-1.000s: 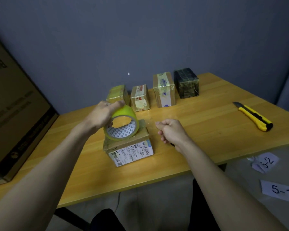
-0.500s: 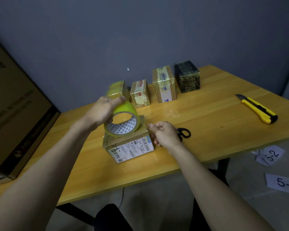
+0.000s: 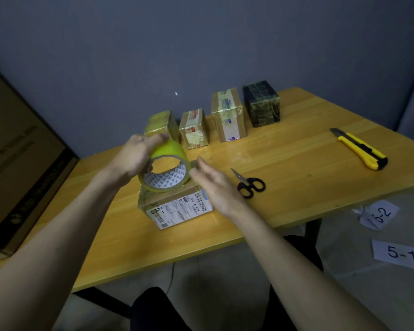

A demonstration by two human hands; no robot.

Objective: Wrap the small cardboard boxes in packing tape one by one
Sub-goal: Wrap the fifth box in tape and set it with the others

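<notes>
Tape roll [image 3: 164, 168] hides box [image 3: 177, 206] top — left hand [image 3: 134, 158] grip partly hidden.

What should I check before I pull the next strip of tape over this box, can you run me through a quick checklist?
1. Tape roll gripped by left hand: ok.
2. Right hand free, fingers straight beside the roll: ok.
3. Box with the shipping label flat on the table, under the roll: ok.
4. Loose tape end found: cannot tell, the tape is too clear to see.
5. Scissors close to the right hand for cutting: ok.
6. Four boxes in the back row clear of the working area: ok.
</notes>
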